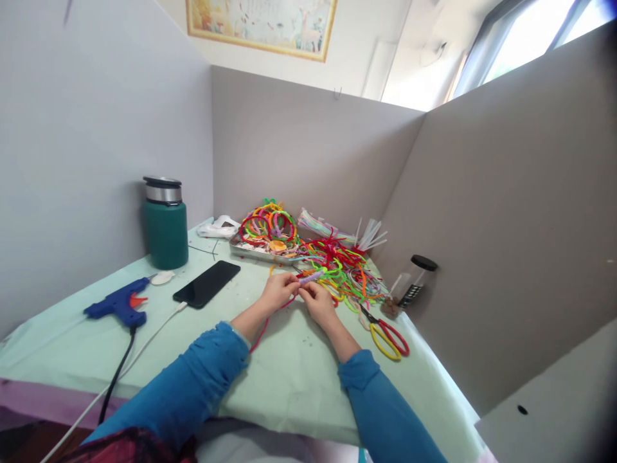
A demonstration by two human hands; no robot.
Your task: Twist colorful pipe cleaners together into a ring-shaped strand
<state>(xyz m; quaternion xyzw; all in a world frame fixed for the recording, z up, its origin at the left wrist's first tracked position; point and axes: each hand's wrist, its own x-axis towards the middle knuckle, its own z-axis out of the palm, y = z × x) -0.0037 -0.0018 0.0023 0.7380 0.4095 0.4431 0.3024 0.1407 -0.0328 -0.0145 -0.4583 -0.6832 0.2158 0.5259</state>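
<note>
My left hand is closed, its fingertips pinching a fuzzy purple pipe-cleaner piece with a bright green end. Close against it, my right hand is closed too, thumb and finger pressed together at a red pipe cleaner. That red strand trails from the fingertips down and left, passing behind my left forearm. The fingers hide where the red and purple pieces meet. Just beyond my hands lies a tangled heap of colourful pipe cleaners. Scissors with yellow and red handles rest right of my right hand.
A metal tray holds pipe-cleaner rings and small pieces. Glue sticks lie behind the heap. Leftward are a phone, a blue glue gun with a cord, and a green bottle. A clear jar leans at the right edge.
</note>
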